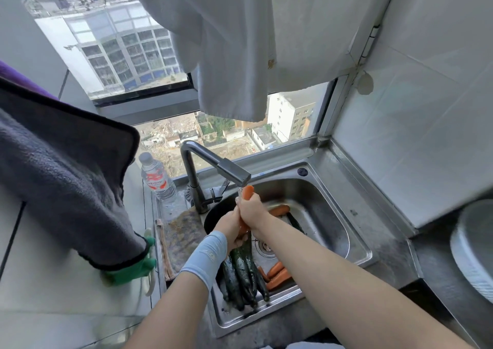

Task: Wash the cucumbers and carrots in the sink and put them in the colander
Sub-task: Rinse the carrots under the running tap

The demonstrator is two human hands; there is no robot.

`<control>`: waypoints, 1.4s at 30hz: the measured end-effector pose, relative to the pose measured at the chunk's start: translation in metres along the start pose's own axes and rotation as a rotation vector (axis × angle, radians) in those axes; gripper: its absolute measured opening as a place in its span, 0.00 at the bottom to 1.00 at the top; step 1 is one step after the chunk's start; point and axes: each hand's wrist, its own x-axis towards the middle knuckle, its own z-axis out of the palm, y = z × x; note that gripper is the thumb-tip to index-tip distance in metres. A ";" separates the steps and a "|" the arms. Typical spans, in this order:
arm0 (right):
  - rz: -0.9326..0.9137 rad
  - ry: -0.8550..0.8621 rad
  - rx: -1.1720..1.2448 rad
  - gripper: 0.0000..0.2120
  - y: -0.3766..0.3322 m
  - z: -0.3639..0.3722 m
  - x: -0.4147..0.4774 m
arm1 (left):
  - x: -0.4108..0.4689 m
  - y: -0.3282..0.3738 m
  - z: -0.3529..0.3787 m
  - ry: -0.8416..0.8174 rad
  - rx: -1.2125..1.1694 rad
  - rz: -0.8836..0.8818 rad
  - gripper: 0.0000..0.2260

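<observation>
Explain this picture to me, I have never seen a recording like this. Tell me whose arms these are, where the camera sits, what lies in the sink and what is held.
There is no machine here. A person wears one wide-angle camera on the head, looking down at their own arms. The left hand and the right hand share a grip on one carrot, held just under the spout of the faucet. In the steel sink lie dark cucumbers and more carrots. A water bottle stands left of the faucet.
</observation>
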 end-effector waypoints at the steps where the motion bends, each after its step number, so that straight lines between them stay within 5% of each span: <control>1: 0.008 -0.037 0.043 0.27 0.000 -0.003 0.000 | 0.001 0.000 0.000 0.026 -0.009 -0.011 0.22; 4: 0.036 -0.072 0.087 0.28 -0.001 -0.012 -0.004 | -0.002 0.005 -0.002 0.088 0.042 -0.069 0.26; 8: 0.063 -0.005 -0.203 0.32 -0.002 -0.017 -0.012 | -0.003 0.006 -0.012 0.011 -0.028 -0.158 0.28; 12: -0.120 0.102 -0.707 0.18 0.002 -0.025 -0.019 | -0.006 -0.001 -0.020 -0.024 -0.148 -0.121 0.23; 15: -0.191 0.176 -0.792 0.16 0.014 -0.030 -0.022 | -0.004 -0.010 -0.025 0.009 -0.010 -0.132 0.19; 18: -0.155 0.257 -0.646 0.07 0.023 -0.028 -0.014 | -0.010 -0.008 -0.025 0.000 -0.003 -0.124 0.18; 21: 0.000 0.238 -0.215 0.09 0.016 -0.025 -0.012 | -0.010 -0.007 -0.028 -0.059 -0.085 -0.112 0.22; 25: 0.186 -0.093 0.431 0.12 0.002 -0.016 -0.026 | -0.007 -0.006 -0.028 -0.122 -0.162 -0.152 0.22; 28: 0.116 -0.107 0.386 0.20 0.003 -0.004 -0.025 | -0.006 -0.004 -0.028 -0.091 -0.119 -0.155 0.16; 35: 0.126 0.146 0.161 0.21 -0.010 0.017 -0.017 | -0.011 -0.004 -0.038 -0.022 0.111 -0.276 0.26; 42: 0.045 0.025 0.441 0.21 -0.017 0.017 -0.020 | -0.010 -0.008 -0.033 -0.025 -0.377 -0.107 0.13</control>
